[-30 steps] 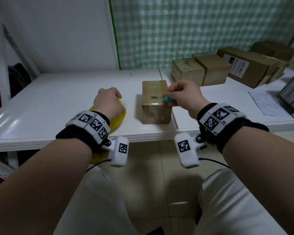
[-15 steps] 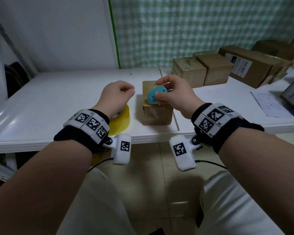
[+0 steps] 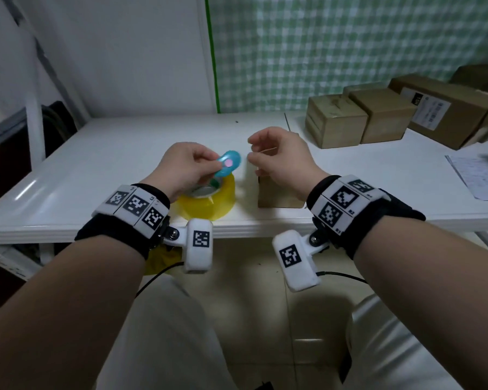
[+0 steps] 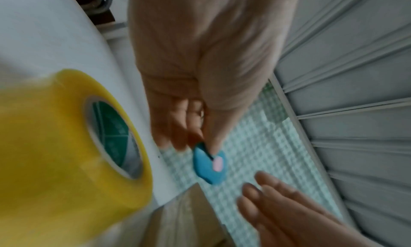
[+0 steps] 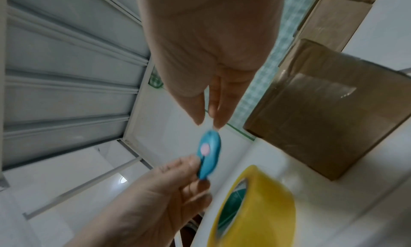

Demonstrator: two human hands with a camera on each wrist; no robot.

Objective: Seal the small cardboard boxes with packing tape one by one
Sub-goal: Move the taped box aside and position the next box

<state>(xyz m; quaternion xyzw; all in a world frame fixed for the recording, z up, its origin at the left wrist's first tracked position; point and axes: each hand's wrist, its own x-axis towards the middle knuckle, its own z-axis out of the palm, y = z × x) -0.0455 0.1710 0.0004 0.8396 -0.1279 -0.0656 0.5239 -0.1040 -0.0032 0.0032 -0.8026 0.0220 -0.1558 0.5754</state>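
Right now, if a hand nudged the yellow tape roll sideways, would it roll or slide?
The yellow tape roll lies flat on its side face on the white table, so it would probably slide, not roll. Its thick winding suggests some weight.

Glossy white table (image 3: 96, 164); shiny yellow plastic tape roll (image 3: 209, 204) beside a matt cardboard box (image 5: 329, 113), film-wrapped; smooth blue plastic cutter (image 3: 228, 163).

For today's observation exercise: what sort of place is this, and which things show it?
Probably a small parcel-packing station: cardboard boxes, one bearing a shipping label, stand on a white table beside a yellow tape roll.
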